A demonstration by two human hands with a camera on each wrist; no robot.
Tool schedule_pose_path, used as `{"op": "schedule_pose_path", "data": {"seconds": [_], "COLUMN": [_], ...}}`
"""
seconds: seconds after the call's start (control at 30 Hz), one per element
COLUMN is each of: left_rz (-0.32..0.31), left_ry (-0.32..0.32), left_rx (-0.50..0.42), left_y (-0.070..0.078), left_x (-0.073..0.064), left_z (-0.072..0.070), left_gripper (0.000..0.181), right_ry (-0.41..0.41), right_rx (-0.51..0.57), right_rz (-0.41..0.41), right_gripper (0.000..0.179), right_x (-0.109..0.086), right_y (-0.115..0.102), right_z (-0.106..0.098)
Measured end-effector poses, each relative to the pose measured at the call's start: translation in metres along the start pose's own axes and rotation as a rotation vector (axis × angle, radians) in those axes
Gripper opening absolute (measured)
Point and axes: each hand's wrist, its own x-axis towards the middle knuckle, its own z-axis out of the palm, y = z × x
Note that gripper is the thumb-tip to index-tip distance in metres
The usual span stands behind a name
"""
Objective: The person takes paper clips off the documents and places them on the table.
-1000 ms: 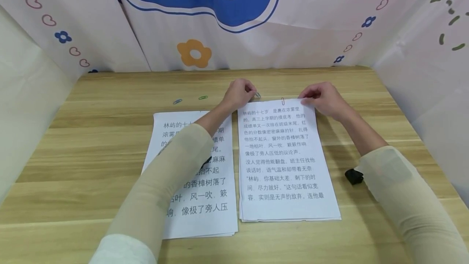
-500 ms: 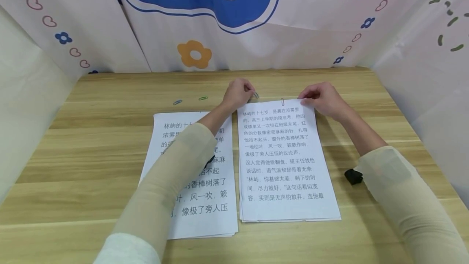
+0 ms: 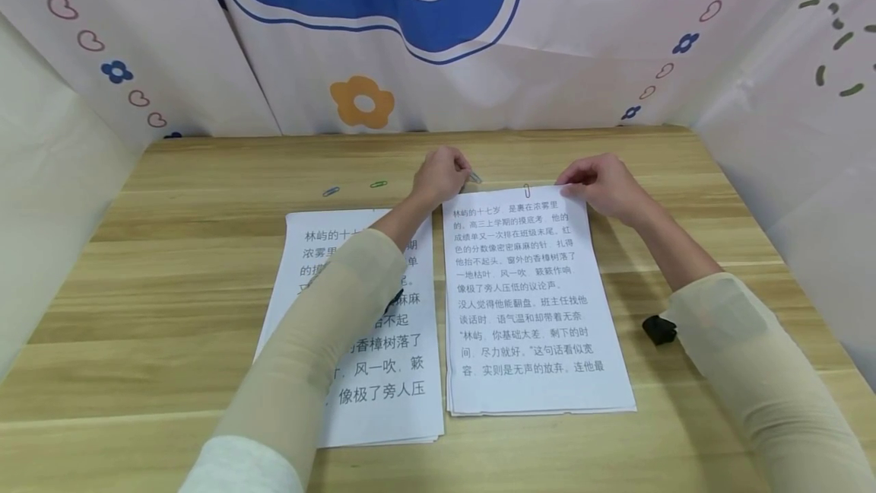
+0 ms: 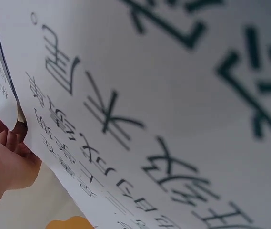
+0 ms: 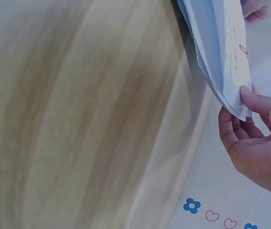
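Note:
Two stacks of printed sheets lie side by side. On the right stack (image 3: 527,303), a red paper clip (image 3: 527,191) sits over the top edge. At that stack's top left corner, my left hand (image 3: 441,176) pinches a small pale paper clip (image 3: 475,177) between thumb and finger. My right hand (image 3: 597,182) grips the top right corner; the right wrist view has its thumb (image 5: 256,101) on the top sheet and its fingers beneath. My left forearm crosses the left stack (image 3: 386,409) and hides part of its text. In the left wrist view, paper covers my left fingertips.
A blue paper clip (image 3: 331,192) and a green paper clip (image 3: 379,184) lie on the wooden table (image 3: 171,265) behind the left stack. A printed white cloth (image 3: 547,90) hangs along the table's back edge. Black pieces (image 3: 659,330) show at both sleeves.
The pale clip in my left hand has turned slightly and its tip has shifted a little left. My right hand keeps hold of the paper corner.

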Motion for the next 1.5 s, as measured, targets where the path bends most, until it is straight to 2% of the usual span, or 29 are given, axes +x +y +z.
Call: {"op": "schedule_pose_path", "data": {"seconds": [0.37,0.83,1.5], "left_rz": [0.019,0.053,0.062], "left_ry": [-0.028,-0.100,-0.081], "left_rx": [0.056,0.093,0.100], "left_y": [-0.0017,-0.0053,-0.0064], "left_x": [0.0005,0.0059,0.0057], "left_z": [-0.0017,-0.0081,-0.0059], "left_gripper": [0.009,0.006,0.005], "right_ry": [0.007,0.007,0.004], "right_rx": [-0.008,-0.002,0.007], "right_rz": [-0.009,-0.018,-0.017], "right_gripper": [0.014,0.014,0.014], "right_x": [0.0009,0.0013,0.0005], "right_y": [0.0009,0.0011,0.0000], "right_z": [-0.0004,-0.0018,-0.0010]}}
